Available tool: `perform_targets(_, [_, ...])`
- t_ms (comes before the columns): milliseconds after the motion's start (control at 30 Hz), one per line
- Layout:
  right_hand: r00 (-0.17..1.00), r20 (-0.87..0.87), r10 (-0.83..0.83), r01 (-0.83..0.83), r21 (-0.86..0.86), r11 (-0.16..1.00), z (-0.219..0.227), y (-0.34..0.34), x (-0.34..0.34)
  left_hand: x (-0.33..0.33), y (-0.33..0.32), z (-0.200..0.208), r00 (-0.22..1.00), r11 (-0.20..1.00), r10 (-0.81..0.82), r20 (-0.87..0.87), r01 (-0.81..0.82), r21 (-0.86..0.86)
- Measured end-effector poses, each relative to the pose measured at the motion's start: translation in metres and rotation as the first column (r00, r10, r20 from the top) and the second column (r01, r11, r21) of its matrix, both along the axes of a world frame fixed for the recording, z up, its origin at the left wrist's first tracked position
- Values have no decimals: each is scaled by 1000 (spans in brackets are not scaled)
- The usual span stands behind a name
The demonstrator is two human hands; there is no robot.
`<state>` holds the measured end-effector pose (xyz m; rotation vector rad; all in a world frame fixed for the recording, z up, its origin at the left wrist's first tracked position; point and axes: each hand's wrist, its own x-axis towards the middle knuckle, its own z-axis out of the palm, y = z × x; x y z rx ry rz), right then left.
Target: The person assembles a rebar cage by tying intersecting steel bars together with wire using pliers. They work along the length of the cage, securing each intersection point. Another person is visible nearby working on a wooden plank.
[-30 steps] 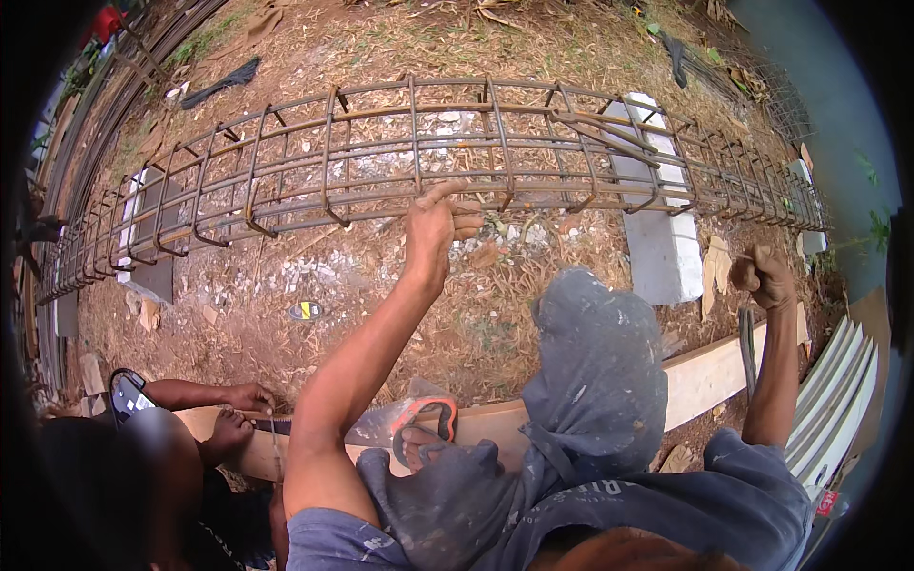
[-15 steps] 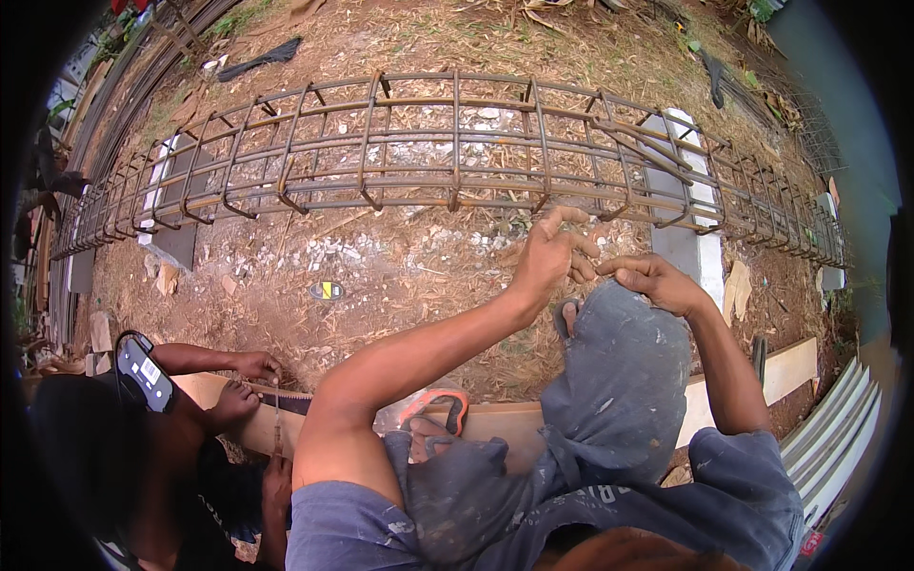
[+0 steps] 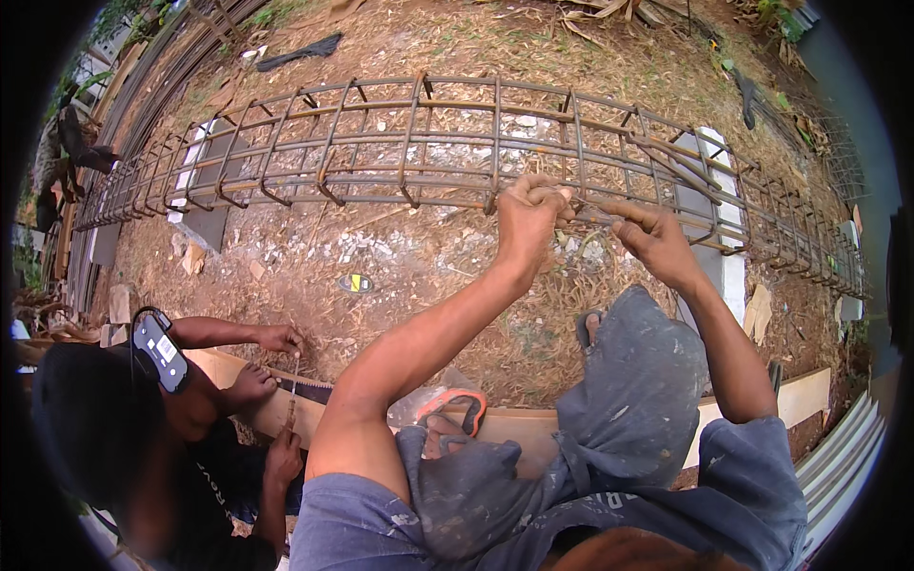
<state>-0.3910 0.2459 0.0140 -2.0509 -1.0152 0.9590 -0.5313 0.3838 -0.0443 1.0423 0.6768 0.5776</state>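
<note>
A long cage of rusty steel rebar (image 3: 411,133) spans the view from left to right in front of me. At its lower near bar, right of centre, my left hand (image 3: 529,224) is closed, fingers curled against the steel. Just right of it, my right hand (image 3: 659,246) has its thumb and index finger pinched toward the left fingertips. A thin dark line, possibly wire, shows between the hands, but what either holds is too small to make out. My knee in dark, stained trousers (image 3: 628,381) is below the hands.
White-edged blocks (image 3: 731,262) support the cage. A black-and-yellow tape measure (image 3: 355,284) lies on the ground. A wooden plank (image 3: 519,428) runs near my feet. At lower left a co-worker in a black cap (image 3: 90,419) holds a thin tool beside a toothed blade (image 3: 309,389).
Both hands have moved up from near my knee to the cage's lower bar. The view has shifted slightly, so the cage appears farther right. The co-worker's hands stay in about the same place.
</note>
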Motion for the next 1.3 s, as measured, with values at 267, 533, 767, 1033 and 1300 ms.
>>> perform_targets(267, [929, 320, 186, -243, 147, 959, 31, 95, -7, -17, 55, -23, 927, 851, 375, -26, -333, 406])
perform_targets(533, [912, 385, 141, -224, 181, 957, 31, 135, -10, -61, 98, -41, 709, 560, 702, -68, -490, 668])
perform_targets(767, [764, 544, 346, -396, -27, 918, 18, 259, -61, -72, 180, -31, 615, 606, 776, -140, -789, -102])
perform_targets(1033, [556, 624, 549, -488, -289, 823, -35, 365, -98, -67, 240, -56, 645, 546, 728, -234, -751, -372])
perform_targets(1300, [454, 780, 431, -564, -123, 817, -58, 387, -113, -71, 255, -99, 745, 773, 605, -281, -635, -19])
